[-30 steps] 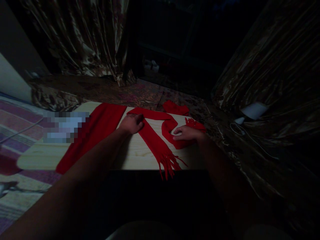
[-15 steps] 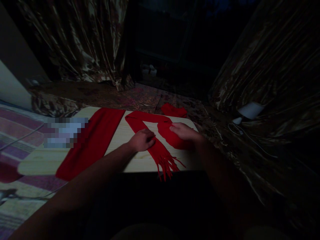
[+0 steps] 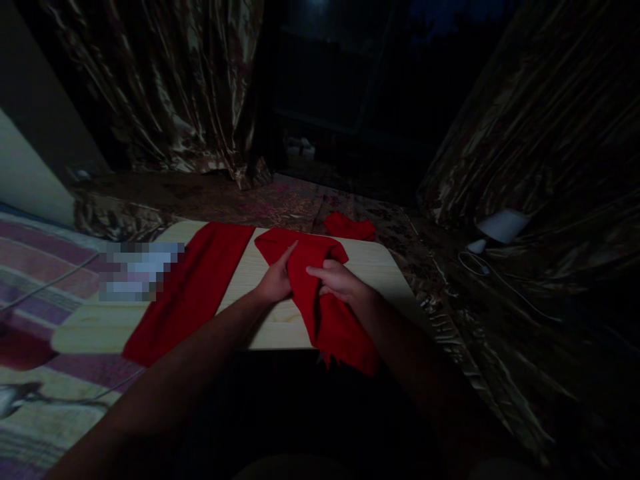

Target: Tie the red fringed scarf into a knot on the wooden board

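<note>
Our right hand (image 3: 340, 281) curls closed around a bunched fold of the red scarf (image 3: 325, 323), which lies on the tabletop (image 3: 250, 327) between both hands. Our left hand (image 3: 274, 283) lays stretched fingers against the scarf's side; we cannot tell whether it grips. Another red cloth (image 3: 193, 290) lies left of it.

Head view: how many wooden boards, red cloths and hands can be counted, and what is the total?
Pale wooden board: 1
Red cloths: 3 (red fabric scarf gripped by both hands, flat red cloth on the board's left part, small red cloth beyond the board)
Hands: 2 (left hand, right hand)
Total: 6
</note>
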`<move>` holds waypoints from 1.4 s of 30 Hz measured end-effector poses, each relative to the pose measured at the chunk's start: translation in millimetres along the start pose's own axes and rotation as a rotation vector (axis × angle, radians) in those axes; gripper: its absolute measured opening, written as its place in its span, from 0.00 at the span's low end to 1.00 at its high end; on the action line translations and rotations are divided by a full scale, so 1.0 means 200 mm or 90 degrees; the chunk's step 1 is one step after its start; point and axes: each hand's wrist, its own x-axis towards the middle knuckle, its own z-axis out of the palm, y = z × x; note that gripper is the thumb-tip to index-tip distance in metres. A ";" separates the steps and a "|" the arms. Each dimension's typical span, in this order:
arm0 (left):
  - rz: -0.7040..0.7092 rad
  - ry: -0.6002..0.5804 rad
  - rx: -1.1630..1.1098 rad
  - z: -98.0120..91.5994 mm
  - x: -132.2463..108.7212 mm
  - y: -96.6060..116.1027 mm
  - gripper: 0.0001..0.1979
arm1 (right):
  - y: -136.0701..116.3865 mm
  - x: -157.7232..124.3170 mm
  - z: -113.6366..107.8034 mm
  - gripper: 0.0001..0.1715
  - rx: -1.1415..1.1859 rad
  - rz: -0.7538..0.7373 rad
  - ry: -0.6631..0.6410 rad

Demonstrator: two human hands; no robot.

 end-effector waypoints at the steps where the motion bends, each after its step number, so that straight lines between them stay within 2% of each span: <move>1: -0.015 -0.009 -0.022 0.00 0.00 0.01 0.57 | -0.01 0.00 -0.03 0.14 -0.038 0.010 -0.018; 3: -0.055 -0.018 -0.055 -0.01 0.01 0.02 0.54 | -0.02 0.03 -0.12 0.25 -0.128 0.031 -0.013; 5: -0.093 -0.008 -0.085 -0.02 0.01 0.03 0.45 | -0.02 0.09 -0.22 0.34 -0.252 0.020 0.093; 6: -0.114 0.001 -0.102 -0.02 0.02 0.02 0.39 | -0.02 0.12 -0.28 0.34 -0.330 -0.008 0.181; 8: -0.165 0.011 -0.133 -0.03 0.02 0.01 0.28 | 0.01 0.19 -0.38 0.23 -0.519 -0.081 0.318; 9: -0.194 0.015 -0.146 -0.03 0.03 0.01 0.24 | 0.03 0.22 -0.42 0.18 -0.608 -0.113 0.345; 10: -0.220 0.019 -0.156 -0.03 0.03 0.00 0.21 | 0.06 0.25 -0.45 0.17 -0.682 -0.131 0.344; 12: -0.252 0.028 -0.166 -0.04 0.03 -0.01 0.16 | 0.10 0.30 -0.51 0.24 -0.771 -0.140 0.296; 15: -0.268 0.031 -0.187 -0.05 0.02 -0.01 0.10 | 0.12 0.36 -0.55 0.28 -0.791 -0.130 0.250; 22: -0.293 0.044 -0.315 -0.10 0.05 0.03 0.05 | 0.08 0.40 -0.60 0.24 -0.680 -0.087 0.430; 27: -0.284 0.060 -0.332 -0.10 0.06 0.05 0.15 | 0.10 0.38 -0.63 0.23 -0.677 -0.124 0.527; 29: -0.276 0.063 -0.307 -0.09 0.05 0.06 0.15 | 0.11 0.36 -0.65 0.22 -0.691 -0.107 0.517; 33: -0.272 0.061 -0.278 -0.07 0.05 0.07 0.18 | 0.13 0.30 -0.64 0.19 -0.738 -0.030 0.426; 37: -0.278 0.044 -0.292 -0.08 0.04 0.07 0.14 | 0.10 0.19 -0.54 0.14 -0.805 -0.154 0.482; 38: -0.280 0.040 -0.288 -0.08 0.04 0.07 0.14 | 0.10 0.15 -0.51 0.14 -0.791 -0.182 0.470; 39: -0.279 0.037 -0.280 -0.09 0.04 0.07 0.13 | 0.09 0.11 -0.47 0.16 -0.761 -0.193 0.418; 40: -0.277 0.036 -0.270 -0.09 0.04 0.07 0.13 | 0.10 0.08 -0.44 0.19 -0.716 -0.187 0.331; 42: -0.273 0.037 -0.247 -0.09 0.05 0.07 0.13 | 0.11 0.00 -0.39 0.21 -0.614 -0.157 0.112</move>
